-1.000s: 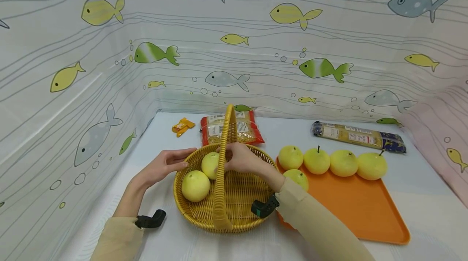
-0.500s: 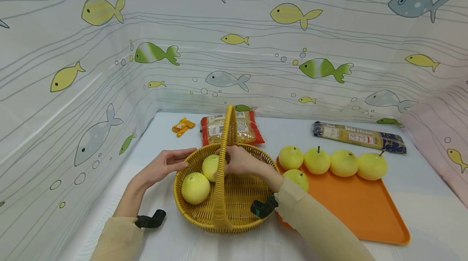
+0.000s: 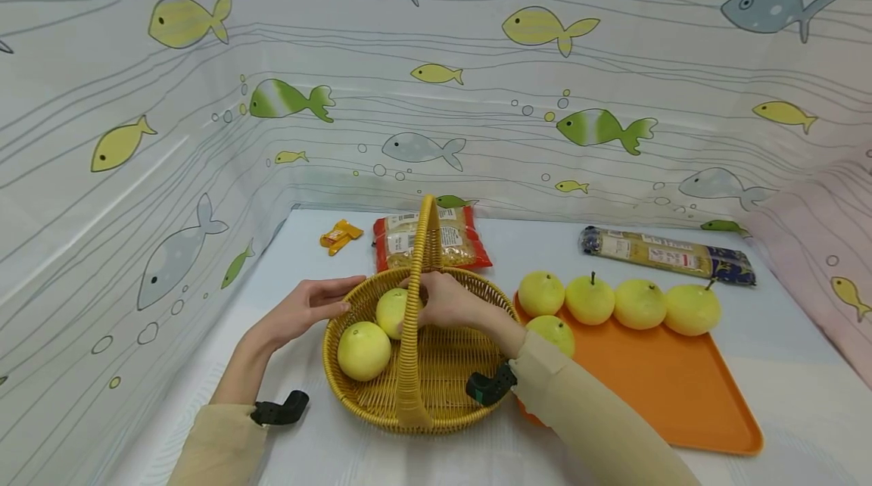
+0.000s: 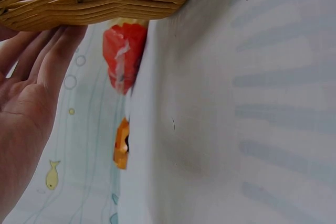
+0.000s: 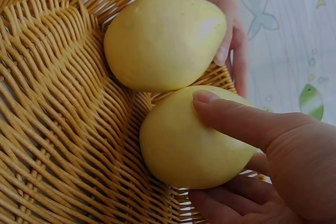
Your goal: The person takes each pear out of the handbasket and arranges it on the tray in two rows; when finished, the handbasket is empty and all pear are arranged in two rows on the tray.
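Fish-print walls (image 3: 477,168) enclose a white table (image 3: 306,456) as a person's right hand (image 3: 450,300), thumb and fingers clamped on a fruit (image 5: 184,145), holds it inside a wicker basket (image 3: 443,372). Over the past second that fruit and its neighbor (image 3: 364,350), touching it, have shifted slightly toward the person: seemingly a small adjustment of where they sit. The left hand (image 3: 309,304), fingers straight, touches the basket's left rim. Five more fruits (image 3: 640,303) sit on an orange tray (image 3: 654,380), right. Behind lie a red-edged packet (image 3: 456,240), an orange wrapper (image 3: 341,236) and a long packet (image 3: 668,255).
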A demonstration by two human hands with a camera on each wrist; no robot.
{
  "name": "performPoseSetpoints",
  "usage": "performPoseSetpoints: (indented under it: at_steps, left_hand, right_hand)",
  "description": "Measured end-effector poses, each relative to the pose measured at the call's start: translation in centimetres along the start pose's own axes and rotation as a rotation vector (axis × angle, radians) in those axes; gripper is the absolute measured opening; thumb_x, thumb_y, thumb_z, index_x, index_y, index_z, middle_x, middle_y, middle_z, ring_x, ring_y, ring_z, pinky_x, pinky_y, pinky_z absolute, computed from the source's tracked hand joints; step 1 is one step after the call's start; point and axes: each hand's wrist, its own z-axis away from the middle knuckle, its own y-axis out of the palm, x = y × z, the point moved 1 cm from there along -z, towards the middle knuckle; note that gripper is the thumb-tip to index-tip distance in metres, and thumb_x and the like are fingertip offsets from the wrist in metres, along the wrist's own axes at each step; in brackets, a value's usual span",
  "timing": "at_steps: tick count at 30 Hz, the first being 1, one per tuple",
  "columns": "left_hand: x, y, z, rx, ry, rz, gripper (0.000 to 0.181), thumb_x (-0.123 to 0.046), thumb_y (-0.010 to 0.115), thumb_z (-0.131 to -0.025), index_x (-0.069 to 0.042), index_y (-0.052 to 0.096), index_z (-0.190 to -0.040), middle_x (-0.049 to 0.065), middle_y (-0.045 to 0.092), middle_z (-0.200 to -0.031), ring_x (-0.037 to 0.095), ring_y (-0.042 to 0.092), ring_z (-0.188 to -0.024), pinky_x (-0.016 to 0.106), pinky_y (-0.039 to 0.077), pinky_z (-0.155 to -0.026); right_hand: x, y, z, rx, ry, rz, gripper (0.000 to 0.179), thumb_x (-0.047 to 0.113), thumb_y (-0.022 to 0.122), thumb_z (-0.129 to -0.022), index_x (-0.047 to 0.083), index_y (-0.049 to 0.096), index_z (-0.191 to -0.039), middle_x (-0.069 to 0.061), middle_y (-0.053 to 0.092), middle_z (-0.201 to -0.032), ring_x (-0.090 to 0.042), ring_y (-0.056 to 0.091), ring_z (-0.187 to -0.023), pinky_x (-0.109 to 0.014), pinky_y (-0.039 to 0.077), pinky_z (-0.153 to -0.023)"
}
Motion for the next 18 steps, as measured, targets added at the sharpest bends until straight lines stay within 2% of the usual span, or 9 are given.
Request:
performPoseSetpoints:
  at_steps: [5,9,12,15,18]
  left_hand:
    - [0.0,-0.1,0.1,-0.003,-0.001,-0.001,0.053,-0.022,0.062,-0.1,-0.008,0.048,-0.149,0.012,0.048,-0.152,0.028,0.051,-0.134,0.015,0.045,-0.099]
    - [0.0,-0.1,0.1,-0.002,-0.001,0.001,0.053,-0.022,0.063,-0.1,-0.008,0.048,-0.149,0.012,0.048,-0.152,0.023,0.053,-0.133,0.015,0.045,-0.098]
    - [0.1,0.0,0.1,0.002,-0.001,0.006,0.053,-0.022,0.062,-0.1,-0.008,0.048,-0.149,0.012,0.048,-0.152,0.018,0.054,-0.131,0.016,0.045,-0.098]
    - [0.1,0.0,0.1,0.003,0.002,0.008,0.053,-0.022,0.062,-0.1,-0.009,0.048,-0.149,0.012,0.047,-0.152,0.015,0.055,-0.131,0.016,0.045,-0.099]
    - [0.1,-0.1,0.1,0.002,0.007,0.002,0.053,-0.021,0.062,-0.1,-0.009,0.048,-0.149,0.012,0.047,-0.152,0.017,0.054,-0.131,0.016,0.045,-0.099]
  right_hand:
    - [-0.1,0.1,-0.2,-0.029,-0.009,0.024,0.064,0.03,0.087,-0.079,0.008,0.062,-0.134,-0.009,0.07,-0.119,-0.021,0.065,-0.107,-0.031,0.053,-0.089]
    - [0.0,0.0,-0.1,-0.036,0.01,0.035,0.047,0.03,0.088,-0.078,0.009,0.07,-0.116,-0.004,0.072,-0.103,-0.016,0.064,-0.089,-0.028,0.051,-0.078]
    - [0.3,-0.4,0.2,-0.04,0.026,0.04,0.032,0.028,0.087,-0.078,0.013,0.071,-0.102,0.0,0.069,-0.091,-0.014,0.058,-0.079,-0.029,0.049,-0.073]
    - [0.7,-1.0,0.5,-0.055,0.033,0.036,0.029,0.028,0.087,-0.078,0.015,0.07,-0.098,0.003,0.069,-0.091,-0.012,0.059,-0.081,-0.029,0.05,-0.075]
    - [1.2,-1.6,0.9,-0.067,0.023,0.029,0.031,0.031,0.087,-0.077,0.017,0.071,-0.099,0.004,0.069,-0.093,-0.012,0.062,-0.084,-0.029,0.052,-0.077]
